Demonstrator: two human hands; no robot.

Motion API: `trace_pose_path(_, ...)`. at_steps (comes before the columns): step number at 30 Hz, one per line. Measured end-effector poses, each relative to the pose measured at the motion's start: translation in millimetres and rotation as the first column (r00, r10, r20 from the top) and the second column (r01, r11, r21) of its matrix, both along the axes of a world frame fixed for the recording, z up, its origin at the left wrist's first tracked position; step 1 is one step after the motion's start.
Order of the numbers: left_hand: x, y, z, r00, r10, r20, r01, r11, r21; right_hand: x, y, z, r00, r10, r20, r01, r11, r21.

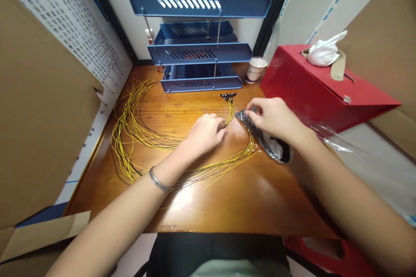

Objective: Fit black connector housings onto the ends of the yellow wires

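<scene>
My left hand (pixel 205 131) pinches a bundle of thin yellow wires (pixel 231 112) near its end, where small black connectors (pixel 227 95) fan out. The wires curve back across the wooden table (pixel 201 207) toward me. My right hand (pixel 273 117) grips the top edge of a clear plastic bag of small black parts (pixel 269 142), which lies on the table just right of the wire bundle. A metal bangle (pixel 159 180) sits on my left wrist.
A larger loose pile of yellow wires (pixel 130 125) lies at the table's left. A blue three-tier tray rack (pixel 198 34) stands at the back, a paper cup (pixel 256 69) beside it. A red box (pixel 321 90) with white tissue is at right. Cardboard panels flank both sides.
</scene>
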State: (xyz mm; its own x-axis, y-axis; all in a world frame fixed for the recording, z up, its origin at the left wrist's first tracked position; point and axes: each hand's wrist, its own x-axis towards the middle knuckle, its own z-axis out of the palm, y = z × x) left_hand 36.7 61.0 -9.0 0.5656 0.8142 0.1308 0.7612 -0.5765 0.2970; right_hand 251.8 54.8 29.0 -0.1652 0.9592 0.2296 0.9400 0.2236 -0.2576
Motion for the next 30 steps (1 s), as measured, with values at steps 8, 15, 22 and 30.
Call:
trace_pose_path(8, -17, -18, 19.5, 0.988, -0.134, 0.073, 0.125, 0.984, 0.124, 20, -40, -11.7, 0.969, 0.222, 0.105, -0.172, 0.919, -0.354)
trace_pose_path(15, -39, -31, 20.8, 0.943, -0.329, 0.046, 0.31, 0.922, 0.23, 19, -47, -14.8, 0.951, 0.31, 0.021, -0.273, 0.864, -0.422)
trace_pose_path(22, -39, -35, 16.4, 0.904, -0.425, 0.033, 0.387, 0.851, 0.355, 17, -46, -15.2, 0.953, 0.302, 0.012, -0.271, 0.872, -0.407)
trace_pose_path(30, -35, -39, 12.8, 0.918, -0.397, 0.008, 0.383, 0.892, 0.239, 15, -46, -18.5, 0.951, 0.31, 0.013, -0.279, 0.875, -0.395)
